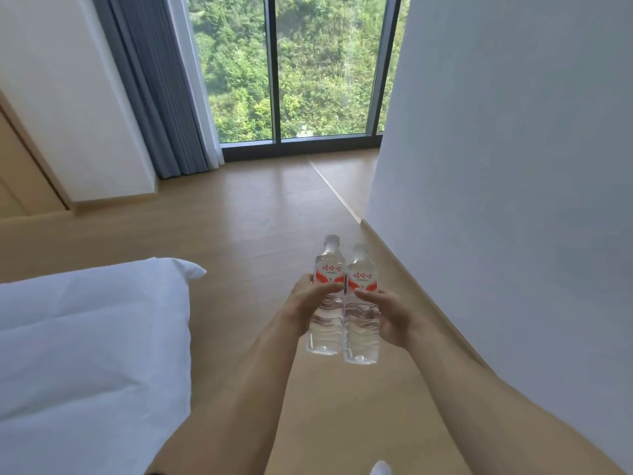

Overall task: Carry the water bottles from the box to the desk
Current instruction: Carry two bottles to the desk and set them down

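Two clear water bottles with red and white labels are held upright side by side in front of me, above the wooden floor. My left hand (306, 301) grips the left bottle (327, 323) around its middle, thumb across the front. My right hand (387, 317) grips the right bottle (362, 332) the same way. The bottles touch each other. Neither the box nor the desk is in view.
A bed with a white duvet (92, 354) fills the lower left. A white wall (507, 200) runs along the right. Ahead are a floor-to-ceiling window (298, 70) with grey curtains (154, 90) and open wooden floor (260, 214). A wooden cabinet edge (20, 166) stands at far left.
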A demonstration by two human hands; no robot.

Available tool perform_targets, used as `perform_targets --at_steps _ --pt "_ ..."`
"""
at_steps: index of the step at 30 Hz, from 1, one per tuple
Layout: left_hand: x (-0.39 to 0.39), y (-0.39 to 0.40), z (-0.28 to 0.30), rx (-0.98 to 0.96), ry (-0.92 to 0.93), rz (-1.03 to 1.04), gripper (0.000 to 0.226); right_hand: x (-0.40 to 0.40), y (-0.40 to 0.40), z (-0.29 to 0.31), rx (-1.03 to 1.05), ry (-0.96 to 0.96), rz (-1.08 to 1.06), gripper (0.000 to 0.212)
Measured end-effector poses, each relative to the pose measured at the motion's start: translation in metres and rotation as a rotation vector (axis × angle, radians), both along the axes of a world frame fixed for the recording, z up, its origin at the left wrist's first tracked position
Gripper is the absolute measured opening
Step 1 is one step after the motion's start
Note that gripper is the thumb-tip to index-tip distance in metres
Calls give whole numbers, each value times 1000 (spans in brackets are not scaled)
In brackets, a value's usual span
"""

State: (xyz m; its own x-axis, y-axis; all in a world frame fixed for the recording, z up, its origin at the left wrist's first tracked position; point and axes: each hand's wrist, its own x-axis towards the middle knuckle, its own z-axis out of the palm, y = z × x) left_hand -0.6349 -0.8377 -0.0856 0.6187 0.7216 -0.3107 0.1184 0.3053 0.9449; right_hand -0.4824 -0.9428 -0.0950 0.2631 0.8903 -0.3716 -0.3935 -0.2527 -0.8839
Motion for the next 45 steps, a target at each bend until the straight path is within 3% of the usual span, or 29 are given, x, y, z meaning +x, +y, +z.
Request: perform_targets --at_steps 8,17,30,40,45 --pt "12 87 -8 -34 46 351 59 30 123 -13 29 53 186 52" --pt "76 171 7 -19 45 529 53 95 240 1 30 117 319 49" --pt "91 270 12 -50 50 641 40 111 359 11 48 134 454 45" --pt "59 423 4 -45 -20 601 37 80 511 12 62 145 480 49" --pt "36 509 23 -22 -55 497 59 61 597 26 105 124 520 65"
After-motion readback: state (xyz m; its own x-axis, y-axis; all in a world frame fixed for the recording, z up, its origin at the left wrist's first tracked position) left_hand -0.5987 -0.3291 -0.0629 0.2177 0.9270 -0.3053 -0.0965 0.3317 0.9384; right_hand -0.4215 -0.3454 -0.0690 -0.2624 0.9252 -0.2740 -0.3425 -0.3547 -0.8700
